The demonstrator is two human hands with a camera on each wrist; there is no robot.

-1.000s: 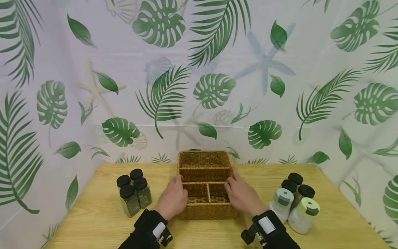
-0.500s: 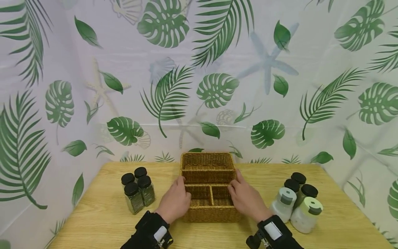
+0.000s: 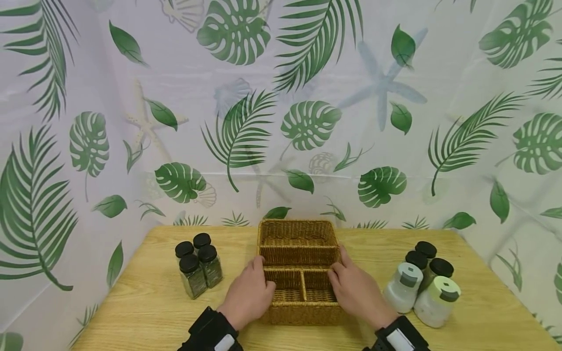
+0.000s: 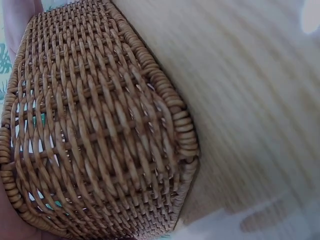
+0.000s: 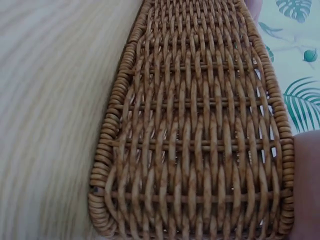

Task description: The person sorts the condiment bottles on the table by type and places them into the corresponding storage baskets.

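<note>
A brown wicker basket (image 3: 307, 314) with a long rear compartment and two small front ones stands at the middle of the wooden table. My left hand (image 3: 249, 296) grips its left side, thumb over the rim. On the opposite side, my right hand (image 3: 361, 295) holds the right rim with curled fingers. No contents show in the compartments. Both wrist views look along the woven outer wall, where the basket (image 4: 100, 115) lies close against the tabletop. In the right wrist view, part of the right hand (image 5: 306, 185) shows beside the rim.
Several black-lidded spice jars (image 3: 199, 268) cluster at the left of the wooden table (image 3: 145, 312). To the right, more black-lidded jars (image 3: 440, 268) stand behind a white-lidded jar (image 3: 401, 290) and a yellow-green-lidded jar (image 3: 434, 304). A leaf-patterned cloth (image 3: 307, 195) hangs behind the table.
Both hands have drawn the basket a little toward the person, keeping their hold on its sides. The head view has shifted slightly left. The jars keep their places on the table.
</note>
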